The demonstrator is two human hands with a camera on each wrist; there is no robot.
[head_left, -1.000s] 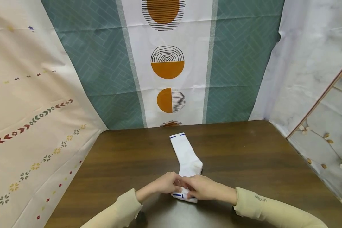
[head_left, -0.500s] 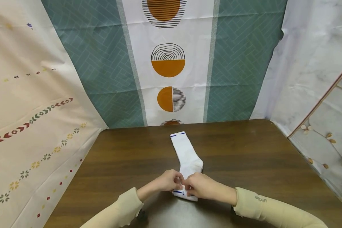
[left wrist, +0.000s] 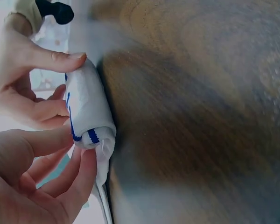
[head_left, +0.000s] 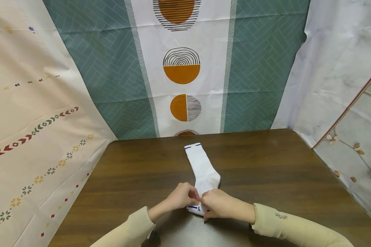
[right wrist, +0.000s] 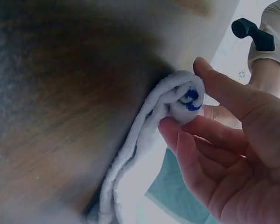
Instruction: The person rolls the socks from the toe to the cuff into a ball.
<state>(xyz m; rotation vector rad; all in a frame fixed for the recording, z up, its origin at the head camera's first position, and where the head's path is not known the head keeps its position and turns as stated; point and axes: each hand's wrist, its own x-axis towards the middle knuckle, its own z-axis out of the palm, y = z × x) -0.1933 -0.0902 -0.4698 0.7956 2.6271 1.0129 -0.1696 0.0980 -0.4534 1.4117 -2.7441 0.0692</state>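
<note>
My right thumb (head_left: 205, 216) has just slid down: half a second ago it lay on top of the roll (left wrist: 88, 100), and now it reaches past the near edge of the sock (head_left: 201, 164). My left hand (head_left: 181, 197) has barely shifted, and the far cuff (head_left: 192, 146) lies where it did. I judge this a fresh hold for my right hand (head_left: 221, 204) rather than another turn, since the roll looks about as thick and most of the length is flat.

The roll sits at the near end of the sock, on the table (head_left: 136, 168), between my two hands, with the flat part running away from me. My left fingers pinch one end of the roll, digits on either side of its coiled edge. On the right, my thumb touches the outer curve while my fingertips (right wrist: 170, 130) press the other side, where the coil meets the flat cloth (doubled there; one sock or two stacked, I can't tell). Both hands are thus pinching, not spread, with fingertips near each other across the top and the blue L (head_left: 199, 208) showing just below them.
</note>
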